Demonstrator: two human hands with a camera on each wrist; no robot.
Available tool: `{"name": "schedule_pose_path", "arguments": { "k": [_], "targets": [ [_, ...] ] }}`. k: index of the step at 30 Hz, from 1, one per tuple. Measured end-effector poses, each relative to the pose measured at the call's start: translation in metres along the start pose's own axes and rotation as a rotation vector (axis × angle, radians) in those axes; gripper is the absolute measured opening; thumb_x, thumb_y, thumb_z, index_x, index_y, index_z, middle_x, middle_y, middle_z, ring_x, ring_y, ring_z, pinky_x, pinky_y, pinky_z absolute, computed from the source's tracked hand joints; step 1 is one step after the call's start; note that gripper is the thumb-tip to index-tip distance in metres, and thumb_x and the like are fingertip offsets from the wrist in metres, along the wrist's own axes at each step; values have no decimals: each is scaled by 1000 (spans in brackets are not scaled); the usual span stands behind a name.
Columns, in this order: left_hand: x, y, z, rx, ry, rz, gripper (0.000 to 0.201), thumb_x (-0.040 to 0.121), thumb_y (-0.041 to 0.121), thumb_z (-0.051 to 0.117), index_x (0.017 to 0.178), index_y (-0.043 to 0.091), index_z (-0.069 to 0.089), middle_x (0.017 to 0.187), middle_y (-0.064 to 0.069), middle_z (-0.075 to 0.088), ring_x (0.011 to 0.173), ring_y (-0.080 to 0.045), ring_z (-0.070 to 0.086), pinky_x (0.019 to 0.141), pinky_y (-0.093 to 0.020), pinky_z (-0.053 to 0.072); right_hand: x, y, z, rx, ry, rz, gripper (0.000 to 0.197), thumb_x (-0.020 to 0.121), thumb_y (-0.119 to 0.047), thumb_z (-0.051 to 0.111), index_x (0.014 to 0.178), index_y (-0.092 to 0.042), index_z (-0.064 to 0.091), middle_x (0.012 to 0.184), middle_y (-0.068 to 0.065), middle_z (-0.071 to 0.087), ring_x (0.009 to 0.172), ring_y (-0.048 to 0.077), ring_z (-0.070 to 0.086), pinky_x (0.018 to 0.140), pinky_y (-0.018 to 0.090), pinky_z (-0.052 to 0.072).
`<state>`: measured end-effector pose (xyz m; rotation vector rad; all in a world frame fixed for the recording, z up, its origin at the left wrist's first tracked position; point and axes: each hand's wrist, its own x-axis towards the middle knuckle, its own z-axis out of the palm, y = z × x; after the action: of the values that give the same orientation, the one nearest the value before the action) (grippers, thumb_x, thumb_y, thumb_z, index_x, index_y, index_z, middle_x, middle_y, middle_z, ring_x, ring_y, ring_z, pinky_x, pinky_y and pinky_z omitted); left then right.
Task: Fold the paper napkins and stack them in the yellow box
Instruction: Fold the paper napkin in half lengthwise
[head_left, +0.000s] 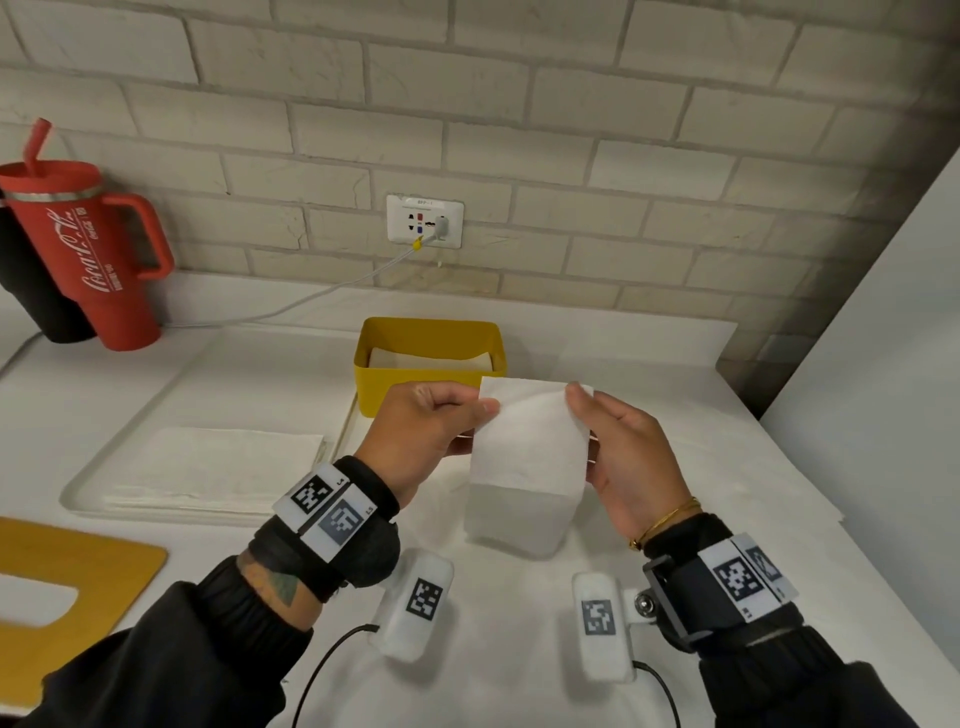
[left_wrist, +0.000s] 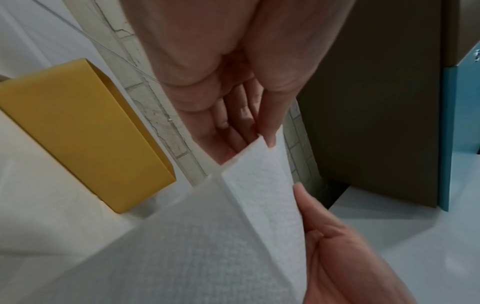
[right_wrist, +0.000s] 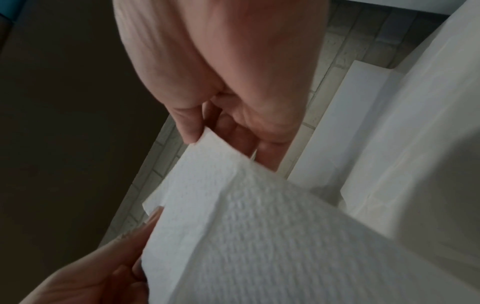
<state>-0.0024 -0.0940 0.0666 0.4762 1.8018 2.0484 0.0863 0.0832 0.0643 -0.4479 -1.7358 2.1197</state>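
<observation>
Napkin (head_left: 524, 441), one sheet, hangs above the table (head_left: 675, 441), pinched at its top corners by the left hand (head_left: 421, 431) and the right hand (head_left: 623, 457). One yellow box (head_left: 415, 384) behind holds folded napkins (head_left: 431, 358); one flat stack (head_left: 218, 467) lies left.

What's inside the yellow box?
White folded paper napkins lie inside the yellow rectangular box. Its front wall hides how many are stacked, and its bottom.

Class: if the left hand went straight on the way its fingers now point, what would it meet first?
Probably the right hand: the left hand points rightwards across the napkin both pinch. Depth is unclear.
</observation>
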Motion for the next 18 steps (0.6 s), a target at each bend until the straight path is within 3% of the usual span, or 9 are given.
{"name": "schedule_pose_path", "arguments": {
  "k": [5, 8, 11, 13, 15, 17, 18],
  "targets": [
    [3, 3, 0, 0, 10, -1, 8, 91, 6, 71, 85, 3, 75, 83, -10, 77, 77, -21, 72, 79, -36, 63, 0, 3, -2, 23, -27, 95, 37, 101, -43, 52, 112, -14, 72, 105, 7, 77, 93, 23, 74, 77, 39, 58],
    [5, 5, -2, -11, 20, -5, 9, 91, 7, 71, 83, 3, 75, 82, -9, 76, 77, -21, 72, 73, -31, 61, -4, 9, -3, -61, -64, 28, 24, 96, -25, 64, 109, -7, 73, 106, 9, 77, 98, 28, 72, 84, 39, 60],
    [7, 14, -1, 1, 6, -7, 6, 91, 8, 72, 95, 5, 74, 89, -6, 77, 85, -21, 73, 69, -26, 59, -6, 15, -6, -130, -94, -2, 18, 93, -12, 68, 105, 1, 73, 104, 15, 77, 103, 36, 71, 89, 43, 60],
    [12, 21, -2, 181, -40, 54, 25, 87, 17, 78, 111, 15, 71, 98, 3, 77, 95, -14, 73, 76, -20, 58, -5, 15, -7, -217, -108, -39, 12, 92, -14, 71, 95, -2, 76, 94, 12, 78, 92, 33, 73, 88, 45, 60],
    [16, 31, -2, 495, -121, 178, 48, 75, 37, 85, 119, 25, 69, 106, 11, 74, 100, -1, 69, 83, -9, 50, -5, 14, -7, -358, -158, -93, 16, 90, -19, 75, 74, -14, 75, 71, 2, 69, 68, 21, 61, 72, 38, 52],
    [18, 40, 2, 743, -219, 260, 50, 68, 49, 85, 113, 29, 73, 102, 15, 74, 96, 3, 67, 78, -5, 45, -6, 12, -5, -452, -219, -116, 24, 89, -21, 77, 66, -22, 72, 60, -8, 62, 60, 9, 52, 66, 27, 42],
    [19, 44, 5, 808, -253, 277, 42, 71, 46, 86, 107, 27, 76, 96, 14, 75, 92, 2, 67, 76, -7, 47, -7, 11, -2, -457, -242, -121, 22, 89, -21, 77, 67, -24, 73, 61, -11, 64, 60, 6, 55, 66, 23, 43]
  ]
}}
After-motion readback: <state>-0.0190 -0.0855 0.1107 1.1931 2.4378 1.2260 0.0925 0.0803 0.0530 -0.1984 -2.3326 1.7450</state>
